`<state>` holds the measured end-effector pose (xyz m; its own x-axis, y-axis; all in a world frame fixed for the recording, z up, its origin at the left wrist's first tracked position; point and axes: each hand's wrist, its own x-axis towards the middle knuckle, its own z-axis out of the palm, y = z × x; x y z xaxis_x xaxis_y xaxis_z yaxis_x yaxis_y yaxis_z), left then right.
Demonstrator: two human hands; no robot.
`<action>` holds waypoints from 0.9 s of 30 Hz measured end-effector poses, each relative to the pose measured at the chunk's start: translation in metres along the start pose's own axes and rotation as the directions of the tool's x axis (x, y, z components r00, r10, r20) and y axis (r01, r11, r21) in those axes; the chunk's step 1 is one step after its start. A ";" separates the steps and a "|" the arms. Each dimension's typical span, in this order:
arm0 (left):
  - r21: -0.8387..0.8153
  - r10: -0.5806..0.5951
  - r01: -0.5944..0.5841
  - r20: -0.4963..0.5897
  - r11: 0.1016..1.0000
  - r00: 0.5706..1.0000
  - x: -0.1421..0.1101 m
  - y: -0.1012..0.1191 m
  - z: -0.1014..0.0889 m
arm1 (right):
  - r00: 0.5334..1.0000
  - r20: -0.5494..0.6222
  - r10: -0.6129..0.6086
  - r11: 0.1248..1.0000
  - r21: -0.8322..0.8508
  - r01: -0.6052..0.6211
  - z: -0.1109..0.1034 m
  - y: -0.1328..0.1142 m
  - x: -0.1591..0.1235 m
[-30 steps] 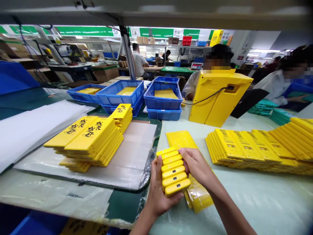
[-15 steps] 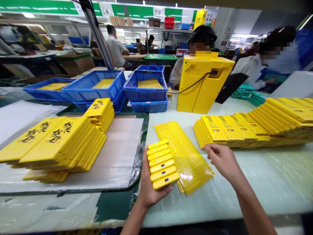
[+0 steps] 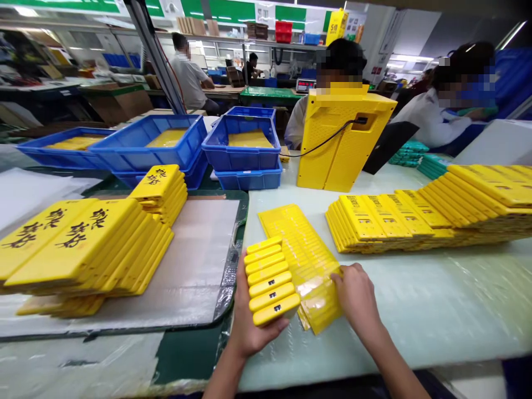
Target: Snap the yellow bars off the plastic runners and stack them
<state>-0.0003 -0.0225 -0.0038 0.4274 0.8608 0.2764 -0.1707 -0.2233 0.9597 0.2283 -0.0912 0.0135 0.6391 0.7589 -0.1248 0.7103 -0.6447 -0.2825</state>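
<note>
My left hand (image 3: 245,324) is wrapped round a row of several yellow power banks (image 3: 274,307), held on edge with their ends towards me. Small dark ports show in the nearer ones. Just right of them, a fanned stack of clear yellow plastic sleeves (image 3: 305,249) lies on the table. At this stack's right edge, my right hand (image 3: 357,296) has its fingers curled and pinched on a sleeve; the fingertips are partly hidden. Beyond that hand are rows of flat yellow power banks (image 3: 366,219). More yellow power banks with black lettering (image 3: 95,238) are piled on the left.
The left pile rests on a white-lined green tray (image 3: 208,266). Behind are blue bins (image 3: 245,158) holding yellow pieces. A large yellow case (image 3: 332,147) with a black cable stands across the table, a person (image 3: 297,122) behind it. Another person (image 3: 432,111) sits at right, near teal packs (image 3: 409,153).
My right hand has moved left and down, from beside the right-hand rows to the sleeves' edge. My left hand keeps its hold on the power banks. The view has shifted slightly.
</note>
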 end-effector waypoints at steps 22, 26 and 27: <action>0.142 0.093 -0.087 -0.035 0.986 0.995 -0.004 -0.009 0.002 | 0.991 -0.130 -0.034 0.999 -0.020 0.031 0.021 0.023 -0.011; 0.119 0.075 -0.071 -0.022 0.990 0.997 -0.003 -0.007 0.002 | 0.970 -0.235 -0.062 0.994 0.076 0.081 0.032 0.028 -0.012; 0.125 0.082 -0.078 -0.026 0.989 0.996 -0.003 -0.006 0.002 | 0.962 -0.266 -0.060 0.990 0.111 0.092 0.033 0.029 -0.012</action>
<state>0.0018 -0.0245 -0.0106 0.3890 0.8510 0.3528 -0.0914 -0.3454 0.9340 0.2310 -0.1161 -0.0247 0.6508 0.7442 0.1501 0.7292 -0.5578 -0.3964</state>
